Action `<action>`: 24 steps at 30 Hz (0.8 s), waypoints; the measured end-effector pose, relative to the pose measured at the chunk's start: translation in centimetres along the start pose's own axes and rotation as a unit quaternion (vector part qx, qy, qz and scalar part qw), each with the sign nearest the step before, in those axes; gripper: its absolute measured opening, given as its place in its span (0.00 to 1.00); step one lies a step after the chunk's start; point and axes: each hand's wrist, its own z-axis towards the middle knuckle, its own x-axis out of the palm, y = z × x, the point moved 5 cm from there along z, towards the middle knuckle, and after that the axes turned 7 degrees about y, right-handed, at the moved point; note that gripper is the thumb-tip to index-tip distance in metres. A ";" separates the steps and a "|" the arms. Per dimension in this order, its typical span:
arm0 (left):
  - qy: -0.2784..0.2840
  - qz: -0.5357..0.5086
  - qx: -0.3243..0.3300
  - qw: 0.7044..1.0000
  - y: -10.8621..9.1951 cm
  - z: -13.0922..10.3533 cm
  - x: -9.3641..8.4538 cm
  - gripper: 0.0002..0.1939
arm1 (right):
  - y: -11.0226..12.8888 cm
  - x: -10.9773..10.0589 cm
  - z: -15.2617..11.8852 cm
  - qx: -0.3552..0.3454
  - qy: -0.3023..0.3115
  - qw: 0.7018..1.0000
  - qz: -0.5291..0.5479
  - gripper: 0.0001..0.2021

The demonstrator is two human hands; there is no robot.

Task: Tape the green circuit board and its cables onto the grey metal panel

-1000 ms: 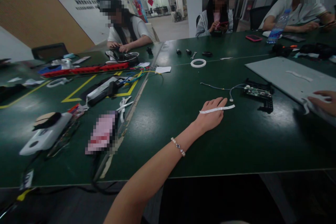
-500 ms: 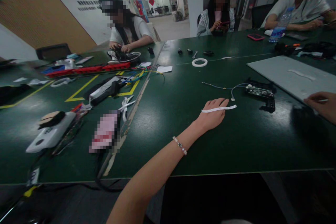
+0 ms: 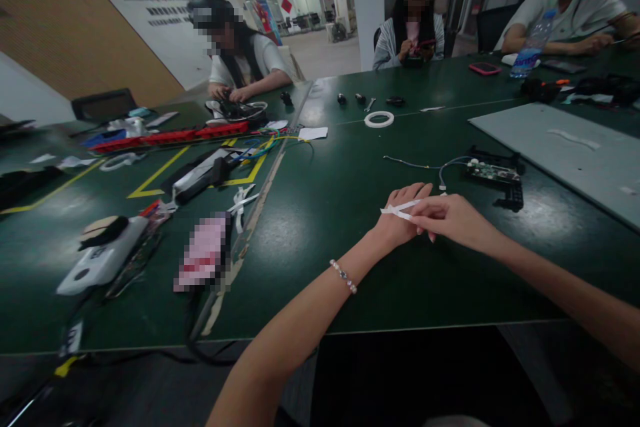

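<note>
My left hand (image 3: 399, 219) lies palm down on the green table, its fingers stretched out beyond a beaded bracelet. White tape strips (image 3: 396, 211) form a narrow crossing shape on the back of that hand. From the right, my right hand (image 3: 445, 219) reaches over, thumb and fingers pinched on the end of a white strip; whether it is one folded piece or two cannot be made out. Just beyond the hands is a black bracket with a circuit board (image 3: 493, 173), its thin cable (image 3: 425, 165) trailing left across the table.
A grey board (image 3: 560, 137) with a white strip on it lies at right. A white tape roll (image 3: 379, 119), small black parts and a bottle (image 3: 531, 47) are farther back. At left lie a white device (image 3: 103, 257) and red rails (image 3: 170, 137). Several people sit opposite.
My right hand has moved left from the grey board's edge to my left hand and now pinches the white tape there. The left hand has stayed in place.
</note>
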 end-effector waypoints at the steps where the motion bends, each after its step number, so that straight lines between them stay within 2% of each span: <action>1: -0.003 -0.012 -0.003 1.000 0.2 -0.1 0.0 0.29 | 0.0 0.4 0.4 -0.002 -0.015 1.000 -0.009 0.13; 4: -0.004 -0.028 -0.009 1.000 0.5 0.0 -0.2 0.29 | -0.1 0.6 0.8 0.004 -0.062 0.997 -0.041 0.20; 10: -0.014 -0.030 -0.003 0.999 0.0 0.5 -0.6 0.29 | -0.9 0.1 0.2 0.040 -0.076 0.993 -0.086 0.44; 13: -0.031 -0.026 0.024 0.999 -0.4 0.5 -0.5 0.27 | -1.0 -0.3 -0.4 0.048 -0.059 0.990 -0.118 0.47; 15: -0.046 -0.024 0.031 0.998 -0.4 0.5 -0.5 0.26 | -0.6 -1.5 -1.1 0.043 -0.055 0.988 -0.141 0.46; 17: -0.055 -0.022 0.031 0.998 -0.4 0.5 -0.5 0.26 | -0.3 -4.2 -2.1 0.043 -0.090 0.981 -0.165 0.42; 19: -0.054 -0.021 0.031 0.998 -0.5 0.6 -0.6 0.26 | -0.9 -8.9 -3.4 0.061 -0.178 0.960 -0.207 0.35; 20: -0.052 -0.022 0.030 0.998 -0.5 0.6 -0.6 0.26 | -1.8 -11.9 -4.2 0.083 -0.225 0.943 -0.232 0.32; 22: -0.047 -0.024 0.032 0.998 -0.6 0.6 -0.8 0.26 | -4.4 -18.6 -6.0 0.129 -0.344 0.882 -0.297 0.27; 24: -0.038 -0.023 0.039 0.998 -0.8 0.6 -0.9 0.26 | -8.8 -25.3 -7.9 0.223 -0.400 0.827 -0.325 0.25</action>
